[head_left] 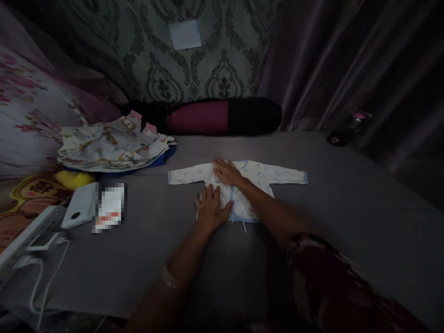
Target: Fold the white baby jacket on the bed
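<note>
A small white baby shirt (255,173) with blue trim and a faint print lies spread on the grey sheet, both sleeves stretched out sideways. Thin white ties hang from its lower hem. My left hand (211,210) rests flat on the shirt's lower left part, fingers spread. Across the front reaches my right arm, and my right hand (227,172) lies flat on the upper left chest near the left sleeve. Neither hand grips the cloth. Part of the shirt's front is hidden under the hands and right forearm.
A pile of folded printed cloth (118,143) lies at the left. Nearer are a white power bank (81,206), a blurred-out packet (110,208) and a power strip (31,236) with cables. A black and magenta roll (197,118) lines the wall. A dark bottle (350,129) lies far right.
</note>
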